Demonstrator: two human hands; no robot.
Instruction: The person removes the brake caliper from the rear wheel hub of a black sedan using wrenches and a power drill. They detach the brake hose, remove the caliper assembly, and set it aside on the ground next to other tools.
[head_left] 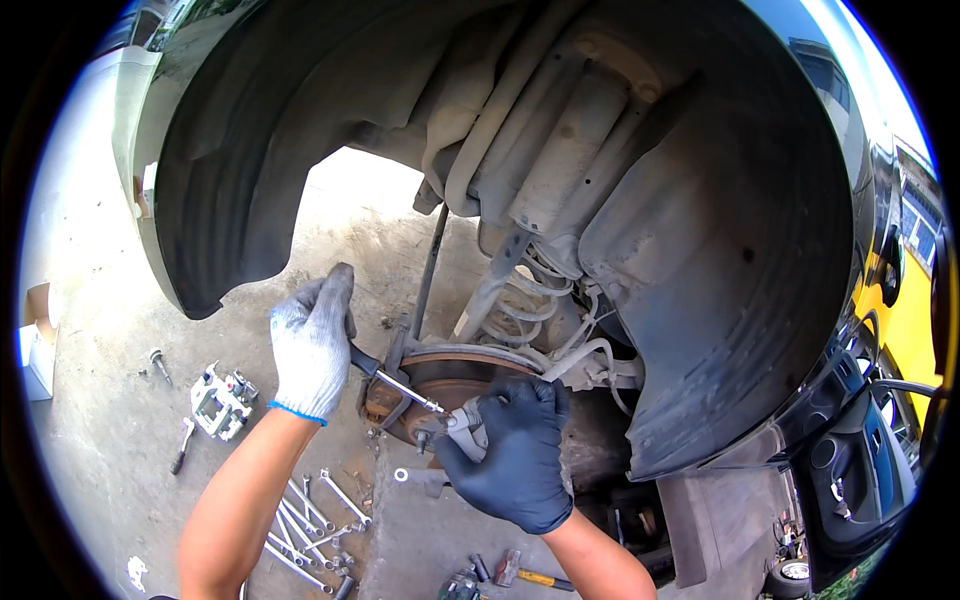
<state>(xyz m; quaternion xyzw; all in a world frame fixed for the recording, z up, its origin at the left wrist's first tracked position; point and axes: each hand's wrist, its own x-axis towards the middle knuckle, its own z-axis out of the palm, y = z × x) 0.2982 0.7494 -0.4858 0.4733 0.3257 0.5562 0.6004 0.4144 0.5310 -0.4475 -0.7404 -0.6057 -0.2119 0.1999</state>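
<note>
My left hand (pixel 312 345), in a white knit glove with a blue cuff, is closed around the dark handle of a screwdriver-like tool (pixel 405 388). Its chrome shaft slants down to the right, its tip next to a grey metal piece (pixel 468 428). My right hand (pixel 515 455), in a black glove, has its fingers wrapped round that piece, hiding part of it. Both hands are at the front of a rusty brake disc and hub (pixel 455 375) under the wheel arch. Where the tip touches is too small to tell.
Above hang the black wheel-arch liner (pixel 220 190), a strut (pixel 495 280) and a coil spring (pixel 525 310). On the concrete lie a brake caliper (pixel 222 402), a ratchet (pixel 183 445), several spanners (pixel 300 525) and a hammer (pixel 510 568). A car door (pixel 860 460) stands open at right.
</note>
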